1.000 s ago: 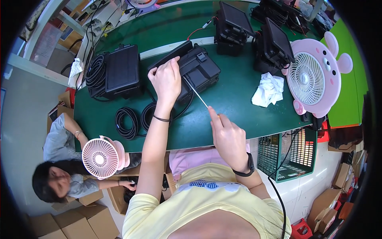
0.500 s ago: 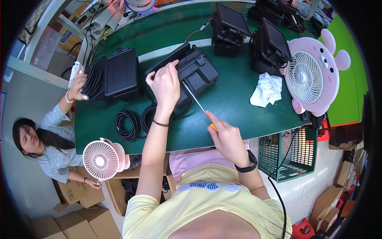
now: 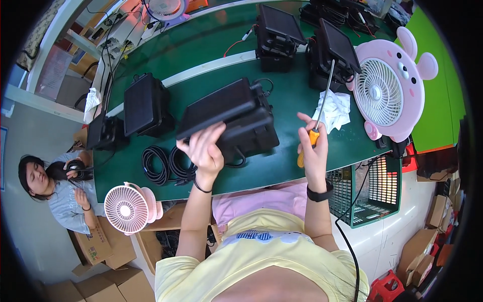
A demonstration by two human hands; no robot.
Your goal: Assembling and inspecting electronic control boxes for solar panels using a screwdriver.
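Before me on the green workbench lies a black box with a flat panel (image 3: 216, 108) hinged on top, slightly tilted. My left hand (image 3: 205, 148) grips the panel's near edge, fingertips partly hidden against it. To the right, my right hand (image 3: 316, 151) is closed around the yellow-orange handle of a screwdriver (image 3: 326, 95). Its metal shaft points up and away, apart from the box. Coiled black cable (image 3: 157, 165) lies left of my left hand, near the bench edge.
More black panelled boxes (image 3: 146, 104) stand at left and far right. A pink animal-shaped fan (image 3: 402, 95) and crumpled white tissue (image 3: 336, 110) sit at right. A small pink fan (image 3: 126, 209) is at the front left. A co-worker (image 3: 70, 196) holds black cable. A green crate (image 3: 375, 216) stands below.
The screwdriver has left the box, and my right hand has moved right with its shaft upward. The panel now lies over the box. The co-worker's raised hand has come down, holding cable.
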